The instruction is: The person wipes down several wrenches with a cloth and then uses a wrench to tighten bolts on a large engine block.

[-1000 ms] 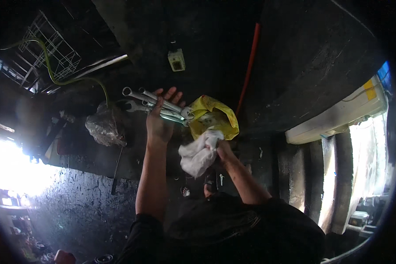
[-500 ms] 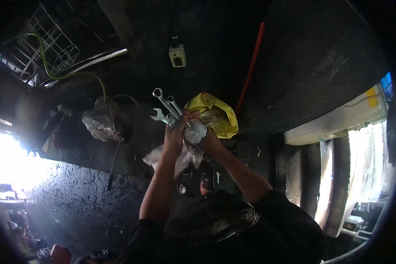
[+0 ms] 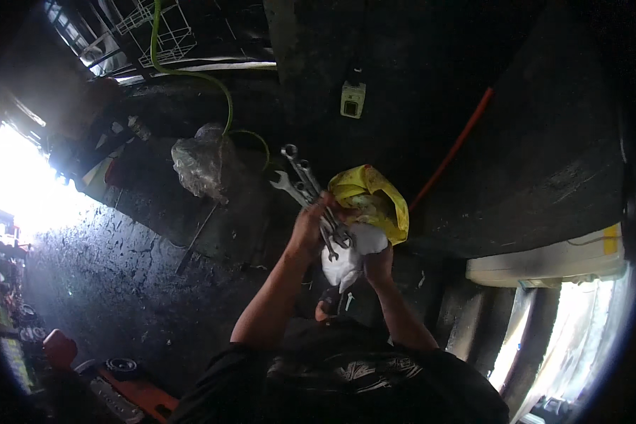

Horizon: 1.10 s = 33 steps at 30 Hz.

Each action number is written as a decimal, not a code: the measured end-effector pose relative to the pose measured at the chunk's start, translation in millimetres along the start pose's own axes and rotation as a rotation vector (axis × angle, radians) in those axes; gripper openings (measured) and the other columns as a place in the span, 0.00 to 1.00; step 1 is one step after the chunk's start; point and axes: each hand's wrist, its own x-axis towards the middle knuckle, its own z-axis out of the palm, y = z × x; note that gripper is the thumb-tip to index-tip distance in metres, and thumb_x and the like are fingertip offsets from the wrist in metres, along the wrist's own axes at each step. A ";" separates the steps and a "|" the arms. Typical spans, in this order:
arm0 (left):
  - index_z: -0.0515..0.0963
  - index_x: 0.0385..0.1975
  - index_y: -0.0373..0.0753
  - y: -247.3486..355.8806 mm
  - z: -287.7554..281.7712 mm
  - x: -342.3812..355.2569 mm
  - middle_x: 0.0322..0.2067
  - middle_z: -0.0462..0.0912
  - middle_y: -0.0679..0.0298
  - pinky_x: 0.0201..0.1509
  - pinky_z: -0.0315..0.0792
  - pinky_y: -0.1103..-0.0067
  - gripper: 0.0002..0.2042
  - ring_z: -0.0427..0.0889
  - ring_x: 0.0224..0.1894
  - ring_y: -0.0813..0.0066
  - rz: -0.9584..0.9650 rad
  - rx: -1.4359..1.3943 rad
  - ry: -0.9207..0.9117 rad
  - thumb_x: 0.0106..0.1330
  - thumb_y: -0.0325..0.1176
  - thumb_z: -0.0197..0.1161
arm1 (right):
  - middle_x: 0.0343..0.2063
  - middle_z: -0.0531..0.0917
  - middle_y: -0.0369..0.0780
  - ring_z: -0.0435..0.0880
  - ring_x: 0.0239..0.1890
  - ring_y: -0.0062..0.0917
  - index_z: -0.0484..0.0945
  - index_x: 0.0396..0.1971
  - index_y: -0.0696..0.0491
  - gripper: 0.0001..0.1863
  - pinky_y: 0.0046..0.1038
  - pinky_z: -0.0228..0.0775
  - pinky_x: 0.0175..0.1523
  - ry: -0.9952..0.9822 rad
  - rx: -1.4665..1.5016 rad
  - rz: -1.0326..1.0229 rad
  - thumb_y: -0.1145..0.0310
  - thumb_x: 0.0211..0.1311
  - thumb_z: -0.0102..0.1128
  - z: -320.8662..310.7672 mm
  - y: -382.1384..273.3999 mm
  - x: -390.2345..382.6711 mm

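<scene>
A bunch of several metal wrenches [image 3: 283, 181] is gripped by my left hand [image 3: 309, 230], its fingers wrapped round the shafts. The ring and open-jaw ends stick out up and left, and other ends show below the hand. A white cloth [image 3: 343, 267] hangs just right of and behind the lower wrench ends. My right hand [image 3: 379, 266] is closed on this cloth, its fingers partly covered by it. Right beyond both hands is a crumpled yellow bag [image 3: 398, 212], its mouth gaping, with pale material inside.
A clear plastic-wrapped bundle [image 3: 199, 162] lies at left, near a green hose [image 3: 227, 99]. A wire rack [image 3: 166, 39] stands farther off. A red pole [image 3: 459, 141] slants at right, and a small pale box [image 3: 352, 99] is ahead. An orange jack-like tool [image 3: 138, 389] sits at lower left.
The view has shifted, so the surroundings sit farther right. The wrenches' lower ends now show over the cloth. My right hand has drawn down and away from the left, with the cloth.
</scene>
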 end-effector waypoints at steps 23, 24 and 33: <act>0.81 0.46 0.39 -86.4 -234.7 -342.2 0.22 0.74 0.73 0.21 0.60 0.78 0.13 0.67 0.20 0.85 -0.233 0.513 0.530 0.74 0.41 0.59 | 0.37 0.85 0.40 0.85 0.41 0.28 0.75 0.60 0.51 0.19 0.35 0.77 0.49 -0.437 -0.691 0.189 0.67 0.72 0.60 -4.0 122.4 -52.1; 0.81 0.47 0.39 -84.1 -242.9 -356.2 0.22 0.75 0.72 0.22 0.62 0.78 0.12 0.68 0.21 0.83 -0.206 0.456 0.532 0.74 0.40 0.59 | 0.41 0.85 0.41 0.85 0.44 0.27 0.73 0.62 0.52 0.22 0.35 0.77 0.52 -0.552 -0.620 0.208 0.65 0.71 0.61 21.6 121.3 -85.7; 0.67 0.52 0.32 -44.8 -307.4 -469.8 0.45 0.82 0.46 0.48 0.77 0.59 0.23 0.82 0.47 0.40 0.307 1.243 0.794 0.63 0.36 0.66 | 0.55 0.79 0.42 0.80 0.56 0.31 0.70 0.62 0.51 0.23 0.38 0.68 0.67 -1.135 0.200 1.061 0.52 0.79 0.46 376.9 22.9 -321.5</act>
